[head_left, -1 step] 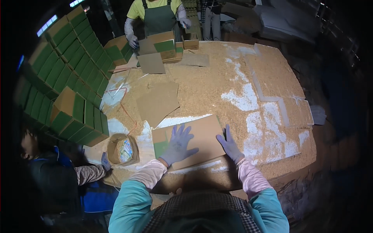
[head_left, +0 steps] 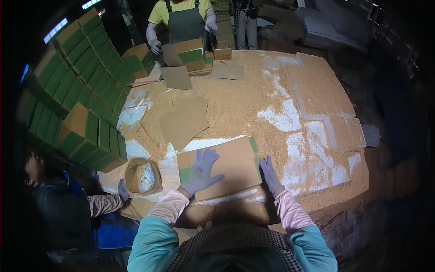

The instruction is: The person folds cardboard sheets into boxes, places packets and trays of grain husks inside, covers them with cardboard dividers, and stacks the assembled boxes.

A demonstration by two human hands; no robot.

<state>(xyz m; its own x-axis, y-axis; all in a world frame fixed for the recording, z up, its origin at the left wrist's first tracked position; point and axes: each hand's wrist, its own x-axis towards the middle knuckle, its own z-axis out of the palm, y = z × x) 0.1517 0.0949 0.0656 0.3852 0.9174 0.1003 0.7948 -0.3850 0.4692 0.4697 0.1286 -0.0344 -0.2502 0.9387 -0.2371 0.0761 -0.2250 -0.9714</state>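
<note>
On the near part of the table, a flat brown cardboard sheet (head_left: pixel 240 165) lies over another piece with green ends. Green shows along the upper right edge and at the left. My left hand (head_left: pixel 201 171), in a pale lilac glove, rests flat on the sheet's left half with its fingers spread. Just off the right edge, my right hand (head_left: pixel 272 177), gloved alike, points away from me with its fingers stretched. Whether its fingertips touch the edge I cannot tell. Neither hand grips anything.
Loose cardboard sheets (head_left: pixel 186 120) lie beyond my work. A round bin (head_left: pixel 155 177) stands at the left, near a co-worker's gloved hand (head_left: pixel 122 188). Green boxes (head_left: pixel 90 59) are stacked far left. Across the sawdust-strewn table (head_left: pixel 240 106), another person handles a green-and-brown box (head_left: pixel 192 56).
My right hand has drawn back slightly from the cardboard's right edge. My left hand has shifted a little left, and more green shows at the right edge. The far person's cardboard flap has tilted.
</note>
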